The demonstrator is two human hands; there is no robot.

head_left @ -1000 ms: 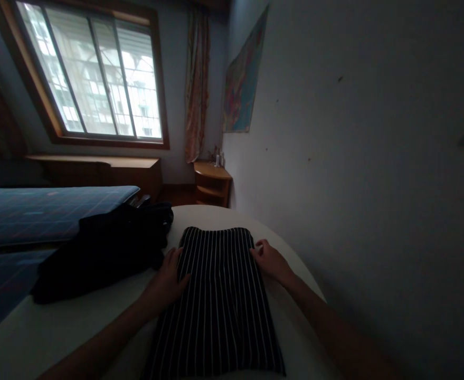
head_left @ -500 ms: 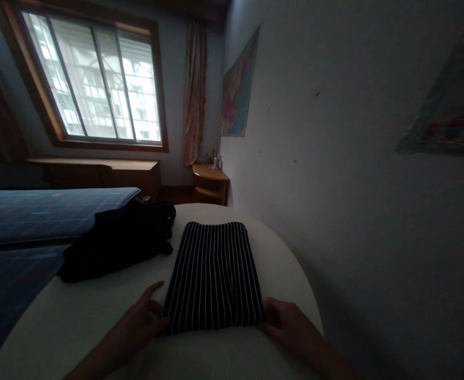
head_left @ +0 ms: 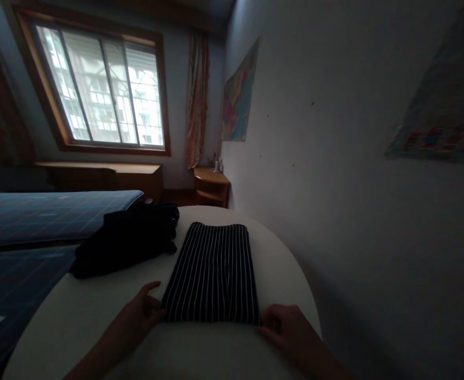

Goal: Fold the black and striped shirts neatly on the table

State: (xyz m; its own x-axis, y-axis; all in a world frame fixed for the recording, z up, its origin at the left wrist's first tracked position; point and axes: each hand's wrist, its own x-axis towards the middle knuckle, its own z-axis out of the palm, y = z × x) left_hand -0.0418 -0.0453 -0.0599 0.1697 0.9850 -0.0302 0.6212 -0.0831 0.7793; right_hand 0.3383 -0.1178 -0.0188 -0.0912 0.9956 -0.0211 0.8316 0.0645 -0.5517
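Observation:
A black cloth with thin white stripes (head_left: 211, 272) lies folded into a flat rectangle, its stripes running away from me. At its near left corner, my left hand (head_left: 142, 311) pinches the edge with thumb and fingers, the index finger stretched out. My right hand (head_left: 283, 327) has its fingers curled at the near right corner and grips the edge there. A slight crease shows in the cloth's right half. Under it is a round, pale table (head_left: 283, 274).
A crumpled black garment (head_left: 124, 243) lies at the table's left edge. Beyond it are blue plaid cushioned surfaces (head_left: 49, 214). The white wall (head_left: 354, 211) runs close along the right. A small wooden corner shelf (head_left: 211, 177) stands behind the table.
The view has shifted slightly. The cloth's near edge appears a little higher and straighter, and both hands stay at its near corners.

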